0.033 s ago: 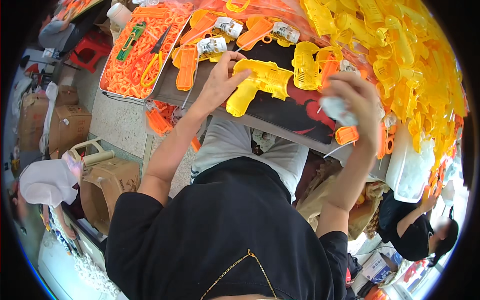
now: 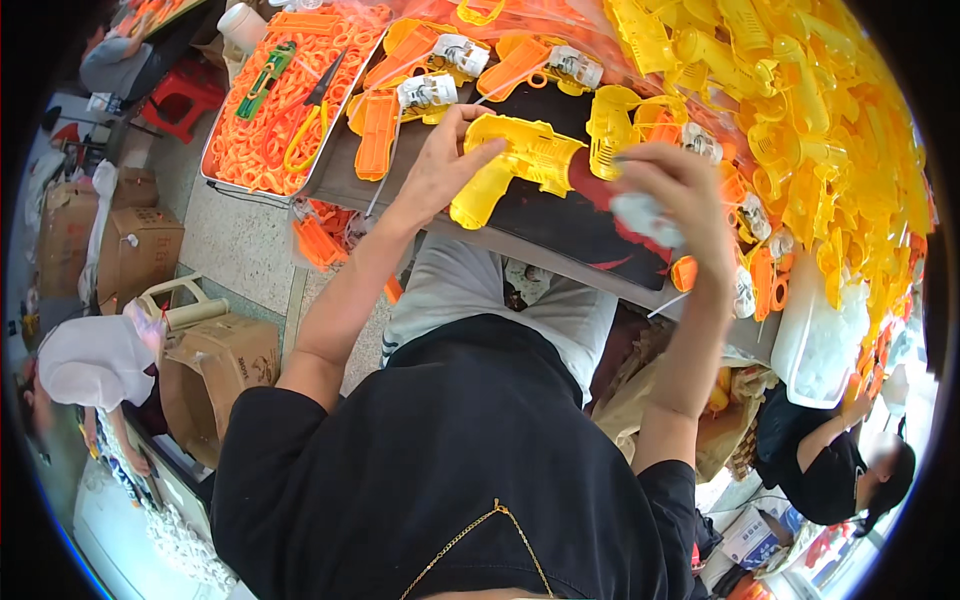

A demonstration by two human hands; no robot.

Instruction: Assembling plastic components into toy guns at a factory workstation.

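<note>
My left hand (image 2: pixel 437 168) grips the yellow half-shell of a toy gun (image 2: pixel 530 158) by its rear end, thumb on top. The hollow side of the shell faces up and its handle points toward me, over the dark table mat (image 2: pixel 540 215). To the right of the shell, my right hand (image 2: pixel 685 195) is raised and smeared by motion. Its fingers are closed round a whitish, rounded piece (image 2: pixel 645 217), too blurred to name exactly. Behind the shell lie orange parts (image 2: pixel 376 135) with white printed cylinders (image 2: pixel 427 91) and another yellow shell (image 2: pixel 610 130).
A tray (image 2: pixel 207 160) at the left holds orange rings, scissors (image 2: pixel 308 130) and a green tool (image 2: pixel 267 80). Yellow shells (image 2: pixel 800 140) are heaped at the right, above a white tub (image 2: pixel 800 350). A co-worker (image 2: pixel 830 450) sits at the lower right. Cardboard boxes (image 2: pixel 225 370) stand at the left.
My right hand has moved left, toward the yellow shell, carrying the whitish piece. The left hand and the shell have barely shifted.
</note>
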